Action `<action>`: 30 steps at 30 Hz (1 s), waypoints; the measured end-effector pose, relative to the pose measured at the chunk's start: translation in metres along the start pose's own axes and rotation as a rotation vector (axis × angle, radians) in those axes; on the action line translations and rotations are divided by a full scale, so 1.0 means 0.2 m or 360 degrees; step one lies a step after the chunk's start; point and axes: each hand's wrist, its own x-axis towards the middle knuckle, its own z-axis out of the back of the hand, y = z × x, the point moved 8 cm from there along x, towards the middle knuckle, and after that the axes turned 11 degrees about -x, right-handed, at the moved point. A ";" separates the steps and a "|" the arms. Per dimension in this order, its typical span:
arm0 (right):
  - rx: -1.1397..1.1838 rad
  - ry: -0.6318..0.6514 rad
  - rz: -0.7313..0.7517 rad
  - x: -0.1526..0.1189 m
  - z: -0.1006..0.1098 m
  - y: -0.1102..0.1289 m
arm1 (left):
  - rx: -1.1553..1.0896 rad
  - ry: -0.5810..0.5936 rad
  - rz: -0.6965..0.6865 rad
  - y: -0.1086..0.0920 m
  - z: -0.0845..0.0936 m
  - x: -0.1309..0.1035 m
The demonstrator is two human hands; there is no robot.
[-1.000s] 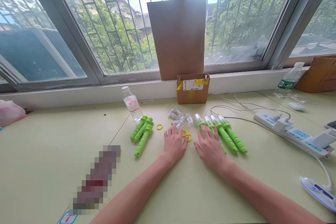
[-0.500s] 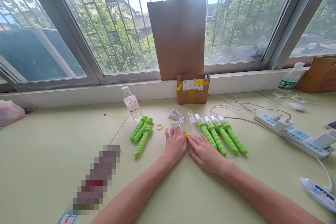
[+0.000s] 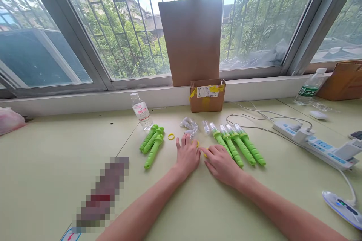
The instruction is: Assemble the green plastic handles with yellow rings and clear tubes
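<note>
My left hand (image 3: 188, 156) rests on the table with its fingers apart. A yellow ring (image 3: 197, 143) shows just beside its fingertips. My right hand (image 3: 222, 162) lies palm down to the right, index finger stretched toward my left hand. Another yellow ring (image 3: 206, 153) peeks out from beneath its fingers, partly hidden. Past my left fingertips sit several clear and whitish plastic pieces (image 3: 190, 125). Several green ridged tubes with clear tops (image 3: 245, 146) lie beside my right hand. To the left are three green tubes (image 3: 154, 152) without clear tops, and a loose yellow ring (image 3: 171, 136).
A water bottle (image 3: 141, 112) stands behind the left tubes. An opened small carton (image 3: 207, 103) is by the window sill. On the right lie a white power strip (image 3: 319, 145) with cables, a white device (image 3: 343, 209) and a green-labelled bottle (image 3: 309, 88). A blurred patch (image 3: 103, 192) covers something at left.
My right hand has drawn slightly away from my left, its fingers more bent. Two yellow rings now show apart, one by each hand, where yellow showed in one spot between the hands.
</note>
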 end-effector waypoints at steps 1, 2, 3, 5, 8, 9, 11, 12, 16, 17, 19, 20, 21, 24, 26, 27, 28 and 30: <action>0.0002 -0.0006 0.0005 0.00 0.00 0.00 | -0.0011 0.0006 -0.0018 -0.01 0.00 0.00; 0.0004 -0.0012 0.0007 0.00 0.00 0.00 | -0.0025 0.0012 -0.0042 -0.01 0.00 0.00; 0.0006 -0.0017 0.0007 0.00 0.00 0.00 | -0.0041 0.0018 -0.0069 -0.02 -0.01 0.00; 0.0009 -0.0020 0.0004 0.00 0.00 0.00 | -0.0071 0.0023 -0.0116 -0.03 -0.01 0.00; 0.0010 -0.0021 0.0002 0.00 -0.01 -0.01 | -0.0095 0.0013 -0.0148 -0.03 -0.01 0.00; 0.0012 -0.0024 0.0004 0.00 -0.01 -0.01 | -0.0100 0.0006 -0.0152 -0.03 -0.01 0.00; 0.0020 -0.0039 0.0012 0.00 -0.01 0.00 | -0.0104 -0.0009 -0.0157 -0.03 -0.01 0.00; 0.0024 -0.0048 0.0015 0.00 -0.01 -0.01 | -0.0102 -0.0017 -0.0163 -0.03 -0.01 0.00; 0.0035 -0.0061 0.0019 0.00 -0.01 -0.01 | -0.0076 -0.0034 -0.0264 -0.06 0.00 0.00; 0.0037 -0.0058 0.0018 -0.01 -0.01 -0.01 | -0.0067 -0.0034 -0.0293 -0.07 0.01 0.00; 0.0048 -0.0053 0.0015 -0.01 -0.01 -0.01 | -0.0052 -0.0036 -0.0323 -0.08 0.01 0.00; 0.0056 -0.0051 0.0013 -0.01 -0.01 -0.01 | -0.0044 -0.0036 -0.0327 -0.08 0.01 0.00; 0.0067 -0.0050 0.0012 -0.01 -0.02 -0.01 | -0.0034 -0.0036 -0.0331 -0.09 0.01 0.00; 0.0095 -0.0054 0.0005 0.00 -0.02 -0.01 | 0.0006 -0.0033 -0.0366 -0.10 0.01 0.00; 0.0103 -0.0055 0.0002 0.00 -0.02 -0.01 | 0.0024 -0.0028 -0.0398 -0.11 0.01 0.00; 0.0105 -0.0052 0.0000 0.00 -0.02 -0.01 | 0.0028 -0.0023 -0.0414 -0.11 0.01 0.00; 0.0106 -0.0049 -0.0002 0.00 -0.02 -0.01 | 0.0030 -0.0021 -0.0427 -0.12 0.01 0.00; 0.0106 -0.0044 -0.0003 0.00 -0.01 -0.01 | 0.0040 -0.0026 -0.0448 -0.13 0.01 0.00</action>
